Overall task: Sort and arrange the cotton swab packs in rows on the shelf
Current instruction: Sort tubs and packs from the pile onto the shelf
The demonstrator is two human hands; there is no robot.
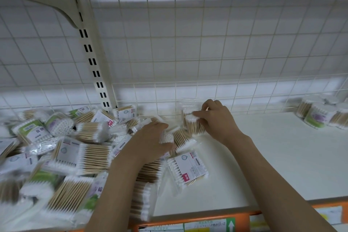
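The cotton swab pack (194, 118) that the right hand (216, 117) pinches with curled fingers stands upright at the far side of the shelf (282, 156), against the wire grid (188, 52) at the back, near the middle. Just left of it the left hand (153, 137) has its fingers curled around another small pack (166, 136) at the edge of the big heap of packs (66, 152), which fills the left part of the shelf. I think the standing pack can fall over when the fingers let go, because its plastic is slippery and nothing supports it on the sides. Also the heap may slide to the right, into the row, when the left hand pulls a pack out. One flat pack (188, 167) lies near, between the arms. Each clear bag contains wooden sticks with white tips. A small group of packs (320, 115) stands far right.
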